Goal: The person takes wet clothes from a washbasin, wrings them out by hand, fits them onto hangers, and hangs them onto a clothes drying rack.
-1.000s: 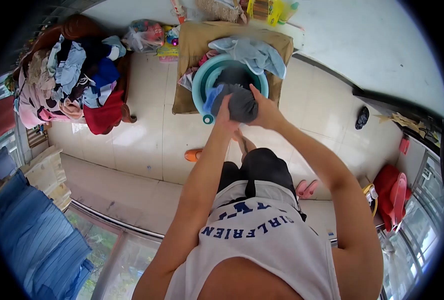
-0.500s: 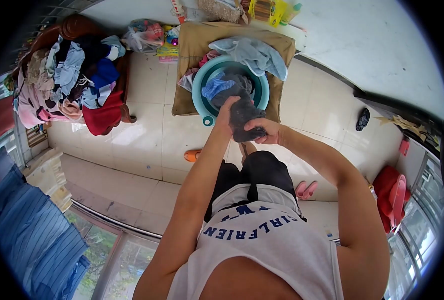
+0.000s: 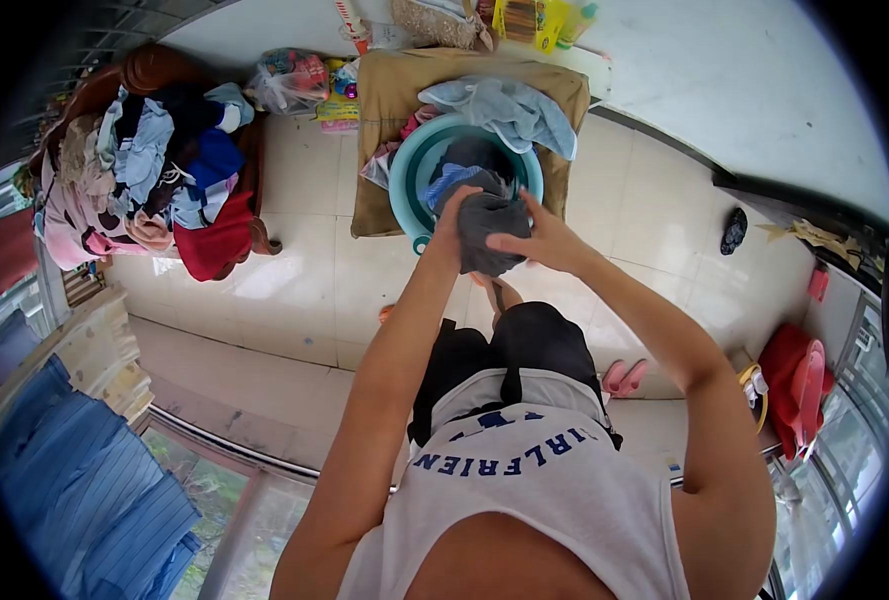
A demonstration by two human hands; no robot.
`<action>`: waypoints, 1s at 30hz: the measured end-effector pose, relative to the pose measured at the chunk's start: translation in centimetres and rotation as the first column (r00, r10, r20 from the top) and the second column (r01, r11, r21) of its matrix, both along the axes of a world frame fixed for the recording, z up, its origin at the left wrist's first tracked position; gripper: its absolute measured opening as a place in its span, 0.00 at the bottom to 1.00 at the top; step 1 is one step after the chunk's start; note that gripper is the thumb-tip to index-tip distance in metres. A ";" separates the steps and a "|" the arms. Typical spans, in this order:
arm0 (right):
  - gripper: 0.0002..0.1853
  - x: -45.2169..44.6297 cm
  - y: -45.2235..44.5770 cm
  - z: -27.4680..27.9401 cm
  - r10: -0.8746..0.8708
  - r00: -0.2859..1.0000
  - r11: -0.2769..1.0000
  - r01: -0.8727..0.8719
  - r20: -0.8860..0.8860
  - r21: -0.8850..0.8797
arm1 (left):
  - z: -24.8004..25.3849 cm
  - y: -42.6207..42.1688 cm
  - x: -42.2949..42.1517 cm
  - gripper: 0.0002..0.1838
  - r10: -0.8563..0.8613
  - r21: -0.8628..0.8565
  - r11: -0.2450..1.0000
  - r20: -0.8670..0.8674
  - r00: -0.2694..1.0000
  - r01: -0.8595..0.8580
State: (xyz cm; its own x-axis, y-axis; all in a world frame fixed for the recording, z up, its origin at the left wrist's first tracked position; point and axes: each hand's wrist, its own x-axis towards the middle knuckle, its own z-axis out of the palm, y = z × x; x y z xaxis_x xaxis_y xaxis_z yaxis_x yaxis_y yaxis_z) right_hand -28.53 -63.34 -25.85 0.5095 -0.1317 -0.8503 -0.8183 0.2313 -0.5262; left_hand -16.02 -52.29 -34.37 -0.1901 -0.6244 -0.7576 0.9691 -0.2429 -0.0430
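Nearest is the white sleeveless top (image 3: 524, 500) on the person's body, with black shorts (image 3: 549, 345) beyond it. Farther out, the left hand (image 3: 448, 232) grips the side of a bunched dark grey cloth (image 3: 491, 228); its far fingers are partly hidden. The right hand (image 3: 556, 240) is spread, thumb across the cloth and fingers around its other side; how firmly it presses, I cannot tell. The cloth is held over the near rim of a teal basin (image 3: 400, 190), where blue cloth (image 3: 446, 183) and darker fabric (image 3: 476, 153) lie. The step looks like gathering or squeezing the bundle; working it further would call for the right hand to close evenly. The basin stands on a brown-covered desk (image 3: 384, 85), with a pale blue cloth (image 3: 524, 115) beside it, partly over its far rim.
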 end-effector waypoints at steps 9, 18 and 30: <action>0.35 2.2 -1.1 0.5 0.969 -0.034 0.244 0.029 0.243 -0.969 | 0.1 0.8 -2.4 0.15 0.181 -0.408 0.911 0.272 0.945 -0.057; 0.15 2.6 3.7 0.5 0.674 0.410 0.482 0.388 0.615 -0.786 | 0.4 1.5 -2.5 0.15 0.228 -0.403 0.909 0.269 0.936 -0.106; 0.10 2.7 6.9 1.2 0.293 0.747 0.371 0.487 0.597 -0.791 | 4.6 0.2 -5.5 0.14 0.525 -0.183 0.820 -0.136 0.840 -0.542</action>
State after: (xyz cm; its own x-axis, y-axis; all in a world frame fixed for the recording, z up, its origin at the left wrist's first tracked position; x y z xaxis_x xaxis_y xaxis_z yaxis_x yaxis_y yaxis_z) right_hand -25.86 -56.44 -24.67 0.7017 -0.6490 0.2942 -0.2599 -0.6175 -0.7424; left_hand -21.50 -52.06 -29.82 0.1669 -0.7840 -0.5979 0.9451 0.3001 -0.1296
